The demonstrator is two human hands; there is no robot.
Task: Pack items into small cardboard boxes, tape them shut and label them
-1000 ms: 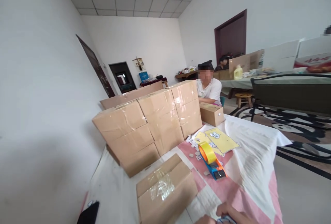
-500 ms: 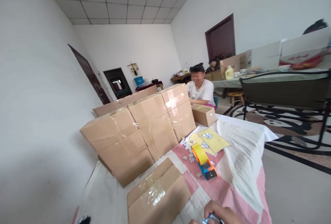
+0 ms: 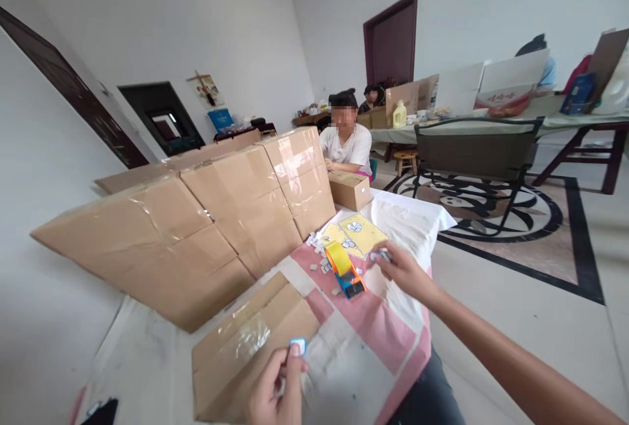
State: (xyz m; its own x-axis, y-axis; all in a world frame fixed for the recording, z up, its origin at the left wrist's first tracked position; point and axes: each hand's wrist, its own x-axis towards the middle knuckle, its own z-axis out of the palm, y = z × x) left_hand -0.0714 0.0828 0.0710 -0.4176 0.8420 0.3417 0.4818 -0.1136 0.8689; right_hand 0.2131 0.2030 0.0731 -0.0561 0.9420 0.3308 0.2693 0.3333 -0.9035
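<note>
My left hand (image 3: 278,386) is closed in a pinch on a small white piece with a blue edge (image 3: 297,346), just over the near cardboard box (image 3: 255,346). Farther out, my right hand (image 3: 400,266) reaches over the cloth with its fingers pinched on a small whitish piece (image 3: 379,255), partly hidden by the fingers. Yellow printed sheets (image 3: 362,234) lie just beyond it. To its left rests a tape dispenser (image 3: 346,274) with a yellow roll and an orange and blue body. Small pale pieces (image 3: 324,266) are scattered beside the dispenser.
Tall taped cardboard boxes (image 3: 236,215) form a wall along the left of the pink and white cloth (image 3: 368,327). Across the table sits a person (image 3: 348,143) behind a smaller box (image 3: 350,190). A folding chair (image 3: 476,156) stands on the floor at right.
My hands were close together at the bottom edge; now they are apart, the right stretched forward towards the yellow sheets. The view has turned right and down.
</note>
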